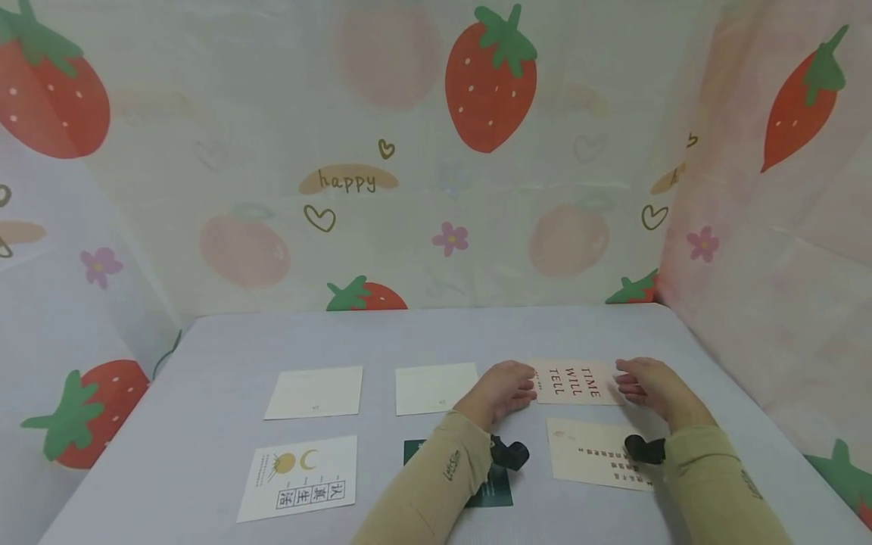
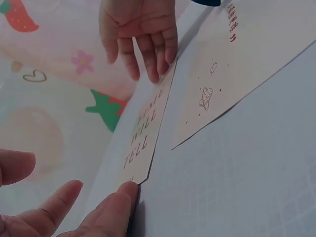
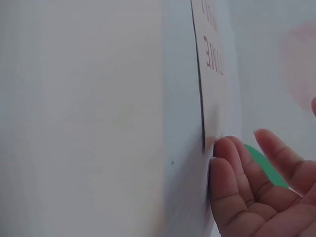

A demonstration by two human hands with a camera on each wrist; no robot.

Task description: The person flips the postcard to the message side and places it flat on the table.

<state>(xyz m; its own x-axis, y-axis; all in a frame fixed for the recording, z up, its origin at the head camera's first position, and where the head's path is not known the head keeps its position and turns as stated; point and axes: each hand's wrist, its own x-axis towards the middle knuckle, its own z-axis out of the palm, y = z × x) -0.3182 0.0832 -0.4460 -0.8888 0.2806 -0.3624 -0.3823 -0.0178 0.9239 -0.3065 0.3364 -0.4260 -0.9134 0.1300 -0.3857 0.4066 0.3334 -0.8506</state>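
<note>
The TIME WILL TELL card (image 1: 574, 383) lay flat towards the bench's (image 1: 378, 428) two o'clock — the left hand (image 1: 502, 390) at its nine o'clock end, the right hand (image 1: 657, 386) at three, both loose-fingered. A cream card (image 1: 579, 454) lay at its six o'clock

A pale white table (image 1: 197, 386) has six cards lying flat on it, in two rows of three. In the back row are a plain white card (image 1: 313, 393), another white card (image 1: 429, 387) and a pale pink card (image 1: 568, 401) with red words, "TIME WILL TELL". In front are a sun-and-moon card (image 1: 300, 473), a dark green card (image 1: 500, 492), partly hidden, and a cream card (image 1: 575, 465) with writing.
</note>
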